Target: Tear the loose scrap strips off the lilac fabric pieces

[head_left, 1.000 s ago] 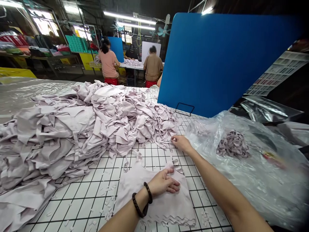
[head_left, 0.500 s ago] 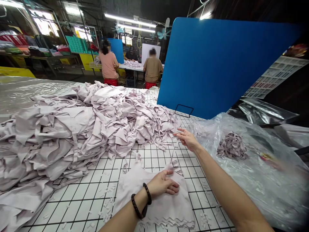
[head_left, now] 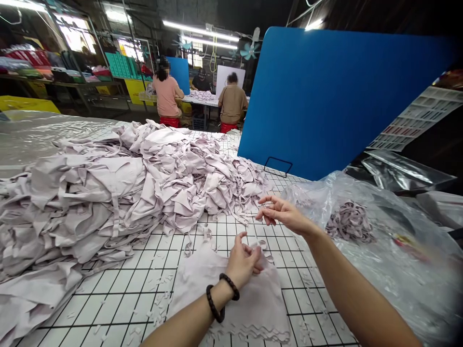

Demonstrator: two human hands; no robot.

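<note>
On the gridded tabletop in front of me lies a pale lilac camisole-like garment (head_left: 231, 313), with thin straps at its far end and a wavy hem at the near end. Over its upper right part is my left hand (head_left: 244, 262), wearing two dark bead bracelets (head_left: 217, 303). Its fingers are loosely bent and apart, and I see nothing held in them. Beyond the straps, my right hand (head_left: 280, 212) hovers above the table with fingers spread, nothing visible in it. A large heap of similar garments (head_left: 119, 193) fills the left and far side.
Right of me, a clear plastic bag (head_left: 390, 274) has a bundle of lilac strips (head_left: 350, 221) in or under it. A blue board (head_left: 314, 101) stands behind, by a black wire stand (head_left: 278, 166). Small white scraps (head_left: 162, 294) litter the table. Several people sit at a farther table.
My left hand has lifted from lying flat on the garment, its fingers now bent. My right hand has shifted slightly toward me. The view has turned a little left.
</note>
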